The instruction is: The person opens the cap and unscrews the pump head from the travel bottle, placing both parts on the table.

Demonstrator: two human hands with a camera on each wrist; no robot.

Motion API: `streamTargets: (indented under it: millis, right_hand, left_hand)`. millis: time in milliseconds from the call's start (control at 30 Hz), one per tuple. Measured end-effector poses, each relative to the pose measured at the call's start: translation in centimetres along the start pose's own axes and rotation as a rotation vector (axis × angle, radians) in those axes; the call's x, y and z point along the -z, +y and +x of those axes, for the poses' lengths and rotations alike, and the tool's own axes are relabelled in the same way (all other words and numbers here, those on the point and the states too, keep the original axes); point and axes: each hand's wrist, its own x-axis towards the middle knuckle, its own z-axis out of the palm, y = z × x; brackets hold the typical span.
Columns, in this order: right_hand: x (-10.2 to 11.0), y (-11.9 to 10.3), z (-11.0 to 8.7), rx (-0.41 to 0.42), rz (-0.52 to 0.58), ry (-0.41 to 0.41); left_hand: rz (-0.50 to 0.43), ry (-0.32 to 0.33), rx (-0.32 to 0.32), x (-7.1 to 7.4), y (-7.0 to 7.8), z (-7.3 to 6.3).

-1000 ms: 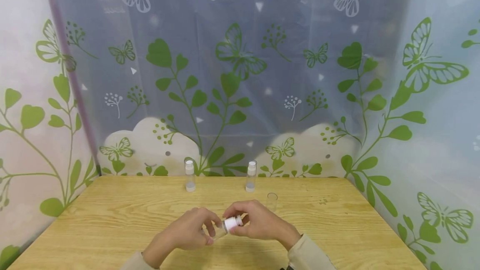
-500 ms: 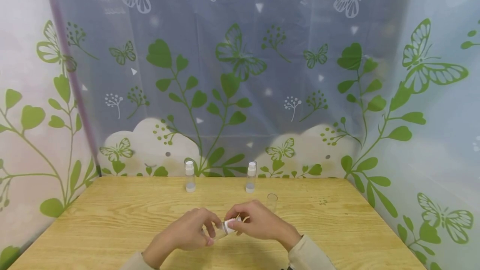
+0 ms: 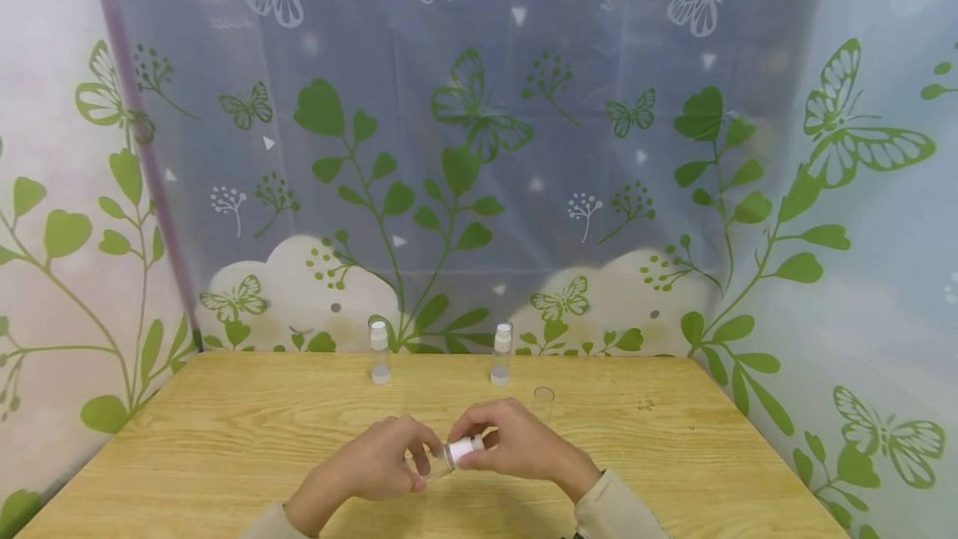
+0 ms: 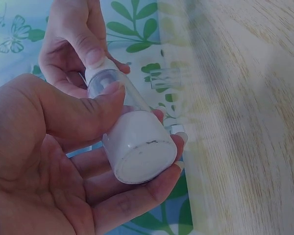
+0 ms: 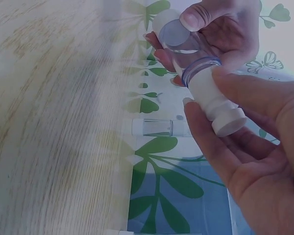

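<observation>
Both hands hold one small clear pump bottle (image 3: 462, 448), tilted above the table. My left hand (image 3: 377, 457) grips its lower end, with the thumb on the clear body and fingers under the white base (image 4: 139, 147). Around the white pump head (image 5: 208, 93) at the other end, the thumb and fingers of my right hand (image 3: 516, 443) pinch the collar. A dark-looking ring sits where collar and clear body meet in the head view. Beyond the right hand stands a clear cap (image 3: 543, 407), its lower part hidden by that hand.
Two similar pump bottles stand near the table's back edge, one left (image 3: 380, 356) and one right (image 3: 501, 358). The wood-grain table (image 3: 247, 414) meets a patterned curtain (image 3: 479, 215) behind, with more curtain at both sides.
The right thumb lay over the white collar half a second ago and has since moved back down, so the collar shows again. The left hand and bottle stay about where they were.
</observation>
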Motion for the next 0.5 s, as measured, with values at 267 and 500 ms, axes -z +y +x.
streamTargets:
  millis: [267,500]
  right_hand:
    - [0.02,0.38,0.05,0.053,-0.006,0.004]
    - [-0.06,0.45,0.05,0.043,-0.016,0.007]
  left_hand:
    - [0.005,0.000,-0.003,0.02,0.08,-0.02]
    - [-0.001,-0.003,0.000,-0.04,-0.04,0.03]
